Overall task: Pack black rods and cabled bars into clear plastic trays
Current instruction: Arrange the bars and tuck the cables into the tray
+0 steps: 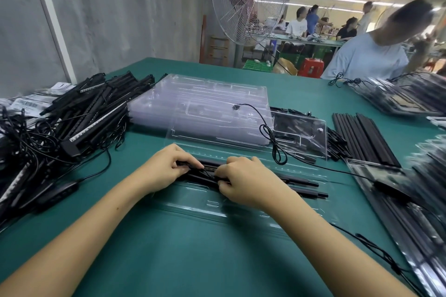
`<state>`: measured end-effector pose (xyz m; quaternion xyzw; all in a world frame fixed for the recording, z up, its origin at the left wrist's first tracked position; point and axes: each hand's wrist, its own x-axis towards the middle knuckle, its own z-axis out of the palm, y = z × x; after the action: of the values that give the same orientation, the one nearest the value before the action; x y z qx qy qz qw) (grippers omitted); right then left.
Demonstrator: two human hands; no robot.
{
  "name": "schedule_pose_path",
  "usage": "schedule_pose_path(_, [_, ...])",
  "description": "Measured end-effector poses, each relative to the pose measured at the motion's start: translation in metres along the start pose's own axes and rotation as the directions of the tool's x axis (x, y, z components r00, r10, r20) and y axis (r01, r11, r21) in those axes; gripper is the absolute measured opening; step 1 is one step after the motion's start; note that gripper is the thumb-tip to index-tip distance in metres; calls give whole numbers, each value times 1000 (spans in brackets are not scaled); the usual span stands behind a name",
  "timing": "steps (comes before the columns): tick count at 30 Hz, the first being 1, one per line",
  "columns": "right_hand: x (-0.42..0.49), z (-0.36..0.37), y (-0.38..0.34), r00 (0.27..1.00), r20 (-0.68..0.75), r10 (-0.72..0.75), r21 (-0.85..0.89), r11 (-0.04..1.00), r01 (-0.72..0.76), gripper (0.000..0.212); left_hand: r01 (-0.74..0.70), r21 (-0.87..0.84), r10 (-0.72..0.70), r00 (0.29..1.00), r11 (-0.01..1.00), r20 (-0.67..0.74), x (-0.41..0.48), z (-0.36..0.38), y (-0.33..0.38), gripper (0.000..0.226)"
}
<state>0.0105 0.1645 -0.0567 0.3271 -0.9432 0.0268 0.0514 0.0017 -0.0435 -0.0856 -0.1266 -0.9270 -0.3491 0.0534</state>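
At the left of the frame, a tangled pile of cabled bars [79, 113] lies on the green bench [181, 260]. Low in the centre, a clear tray [193, 207] sits before the person, with a stack of empty trays [200, 103] beyond it. Over the tray's middle, the left grip [166, 169] pinches a black bar [207, 171] with curled fingers. Just right of it, the right grip [246, 181] pinches the same bar near its thin cable. Black rods [301, 187] lie in the tray, their ends showing to the right. At far right, loose rods [364, 140] lie in a row.
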Motion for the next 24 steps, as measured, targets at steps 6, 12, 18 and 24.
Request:
schedule_pose_path(6, [1,13,-9,997,-73,36,-107,993,-44,26,12,-12,-13,1000,1000,-29,-1,0,5,42])
schedule_pose_path(12, [-4,26,-21,989,-141,45,-169,983,-69,27,-5,-5,4,1000,1000,-24,-3,2,6,34])
schedule_pose_path(18, [-14,31,-25,985,-173,16,-183,982,-48,26,-151,278,145,988,949,42,-8,3,13,30])
schedule_pose_path(24, [-23,17,-18,996,-78,54,-63,996,-59,31,-170,503,99,981,847,164,-8,9,21,41])
